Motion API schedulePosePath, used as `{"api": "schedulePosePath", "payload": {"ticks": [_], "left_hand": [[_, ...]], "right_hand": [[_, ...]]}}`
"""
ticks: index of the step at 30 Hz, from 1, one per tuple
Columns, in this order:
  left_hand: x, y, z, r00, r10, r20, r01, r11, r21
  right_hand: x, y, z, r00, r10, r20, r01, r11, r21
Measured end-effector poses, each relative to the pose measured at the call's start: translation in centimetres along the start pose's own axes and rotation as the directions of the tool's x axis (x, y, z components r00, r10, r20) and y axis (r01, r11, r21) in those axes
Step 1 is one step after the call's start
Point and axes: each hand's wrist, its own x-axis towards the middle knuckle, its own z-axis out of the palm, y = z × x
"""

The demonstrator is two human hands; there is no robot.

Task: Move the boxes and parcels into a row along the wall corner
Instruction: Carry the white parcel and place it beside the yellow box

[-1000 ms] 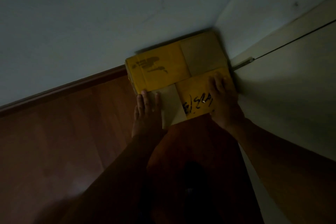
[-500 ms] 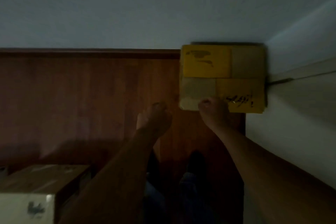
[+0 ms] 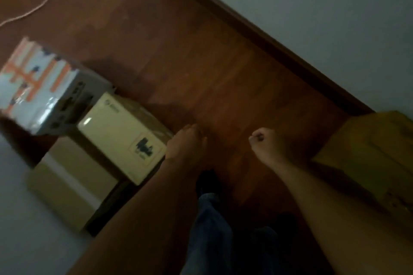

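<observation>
The yellow box stands on the wooden floor at the right edge, against the wall's dark skirting. At the left sit three other parcels close together: a white box with orange stripes, a cream box with a dark label, and a plain brown carton in front of them. My left hand is curled into a loose fist above the floor just right of the cream box. My right hand is also fisted, apart from the yellow box. Neither holds anything.
A pale cord snakes across the floor at the top left. The grey wall with its skirting runs diagonally across the upper right. My legs and dark shoes are below the hands.
Both hands have left the yellow box and closed into fists. The view has swung left, so the yellow box now sits at the right edge and three other parcels appear on the left.
</observation>
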Motion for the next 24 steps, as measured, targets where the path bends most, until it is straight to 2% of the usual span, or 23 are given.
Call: {"api": "schedulePosePath", "payload": {"ticks": [3, 9, 18, 24], "left_hand": [[-0.8, -7.8, -1.9, 0.989, -0.133, -0.056, 0.128, 0.987, -0.097], [-1.5, -19.7, -4.3, 0.946, -0.292, -0.144, 0.252, 0.937, -0.244], [1.3, -31.7, -10.5, 0.875, -0.431, -0.219, 0.315, 0.852, -0.417], [4.8, -38.1, -14.9, 0.8, -0.525, -0.29, 0.338, 0.794, -0.506]], "right_hand": [[0.3, -5.5, 4.4, 0.995, -0.09, 0.049, 0.093, 0.994, -0.06], [0.5, -15.3, 12.9, 0.967, -0.173, 0.185, 0.211, 0.953, -0.216], [2.5, -30.6, 22.7, 0.921, -0.31, 0.237, 0.384, 0.828, -0.409], [6.0, -40.7, 27.9, 0.853, -0.408, 0.325, 0.515, 0.757, -0.401]]}}
